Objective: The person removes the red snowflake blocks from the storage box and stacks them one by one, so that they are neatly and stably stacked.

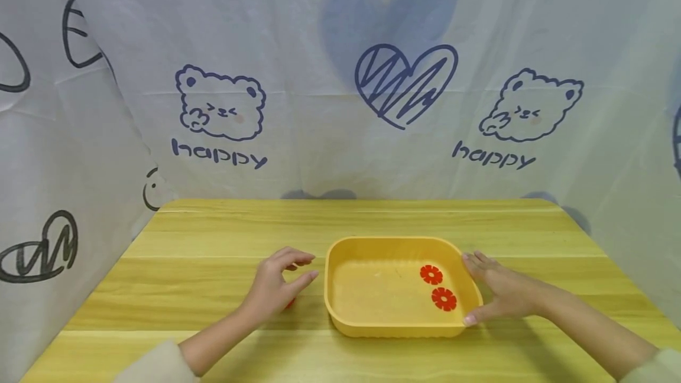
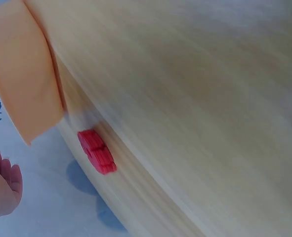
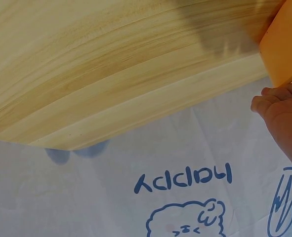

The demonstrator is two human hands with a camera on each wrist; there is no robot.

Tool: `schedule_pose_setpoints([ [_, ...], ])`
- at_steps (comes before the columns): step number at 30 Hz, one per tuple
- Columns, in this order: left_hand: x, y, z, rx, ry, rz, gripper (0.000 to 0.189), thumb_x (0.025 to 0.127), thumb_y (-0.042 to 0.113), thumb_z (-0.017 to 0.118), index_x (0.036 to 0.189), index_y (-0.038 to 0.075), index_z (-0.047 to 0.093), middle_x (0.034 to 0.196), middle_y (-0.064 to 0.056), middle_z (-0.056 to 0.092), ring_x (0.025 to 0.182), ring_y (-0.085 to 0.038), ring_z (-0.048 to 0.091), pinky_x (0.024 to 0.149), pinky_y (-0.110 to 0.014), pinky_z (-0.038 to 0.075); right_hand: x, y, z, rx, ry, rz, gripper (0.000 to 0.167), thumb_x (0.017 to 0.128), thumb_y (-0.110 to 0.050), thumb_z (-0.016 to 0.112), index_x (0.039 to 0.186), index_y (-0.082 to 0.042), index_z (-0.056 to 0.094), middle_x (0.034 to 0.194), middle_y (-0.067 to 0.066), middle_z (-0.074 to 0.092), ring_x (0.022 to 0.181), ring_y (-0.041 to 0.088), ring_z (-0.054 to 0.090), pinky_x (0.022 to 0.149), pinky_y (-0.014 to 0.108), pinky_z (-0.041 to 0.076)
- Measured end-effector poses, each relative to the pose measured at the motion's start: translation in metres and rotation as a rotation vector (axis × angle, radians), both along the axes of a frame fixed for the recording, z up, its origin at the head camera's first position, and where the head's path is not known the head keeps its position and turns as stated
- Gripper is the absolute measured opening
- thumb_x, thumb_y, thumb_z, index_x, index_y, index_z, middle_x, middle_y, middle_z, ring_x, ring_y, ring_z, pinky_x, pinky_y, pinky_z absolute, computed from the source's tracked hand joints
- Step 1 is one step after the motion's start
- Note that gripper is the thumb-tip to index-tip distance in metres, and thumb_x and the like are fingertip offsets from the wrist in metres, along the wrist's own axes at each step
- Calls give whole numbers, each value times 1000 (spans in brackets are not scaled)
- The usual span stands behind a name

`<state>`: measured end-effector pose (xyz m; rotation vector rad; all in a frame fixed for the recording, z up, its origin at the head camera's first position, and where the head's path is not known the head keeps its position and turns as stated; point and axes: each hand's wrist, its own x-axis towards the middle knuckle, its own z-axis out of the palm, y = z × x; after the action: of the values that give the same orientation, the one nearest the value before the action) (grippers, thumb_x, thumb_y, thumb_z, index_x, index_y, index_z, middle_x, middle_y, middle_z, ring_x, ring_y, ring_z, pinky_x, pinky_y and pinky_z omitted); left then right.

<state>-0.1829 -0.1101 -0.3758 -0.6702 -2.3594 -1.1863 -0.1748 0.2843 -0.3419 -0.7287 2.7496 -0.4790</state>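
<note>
A yellow tray (image 1: 388,331) stands on the table with two red notched discs (image 1: 444,299) lying flat inside it, near its right end. My right hand (image 1: 497,291) holds that end, its fingers on the far side of the rim and the thumb at the near corner. In the right wrist view the fingertips meet the tray edge (image 3: 284,54). My left hand (image 1: 276,282) hovers left of the tray, thumb and fingers apart with nothing between them. Below it sits a small stack of red notched discs (image 2: 96,152), mostly hidden by the hand in the head view.
The wood-grain table (image 1: 213,235) reaches back to a white printed cloth (image 1: 308,123) hung behind and at the sides. The left wrist view shows the tray's outer wall (image 2: 24,64) close to the red stack.
</note>
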Motion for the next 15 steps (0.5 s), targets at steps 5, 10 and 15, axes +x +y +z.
schedule_pose_setpoints([
  [5,-2,12,1,35,-32,-7,21,74,6,75,94,4,70,90,-7,68,83,-20,63,73,-30,56,-1,-1,-1,-3,-1,-2,114,69,-56,72,138,19,21,144,38,16,132,58,10,105,68,14],
  [10,-4,24,2,70,-33,-57,22,74,6,76,94,2,69,90,-11,68,83,-23,63,73,-31,56,0,-1,-2,-4,-1,-6,114,68,-56,72,138,19,21,144,38,16,132,57,10,105,68,14],
  [15,-6,35,3,105,-31,-88,21,74,7,76,93,1,68,90,-12,68,84,-25,64,73,-33,56,-2,0,-2,-5,-2,-4,114,68,-56,72,138,19,21,144,38,16,132,57,10,105,68,14],
])
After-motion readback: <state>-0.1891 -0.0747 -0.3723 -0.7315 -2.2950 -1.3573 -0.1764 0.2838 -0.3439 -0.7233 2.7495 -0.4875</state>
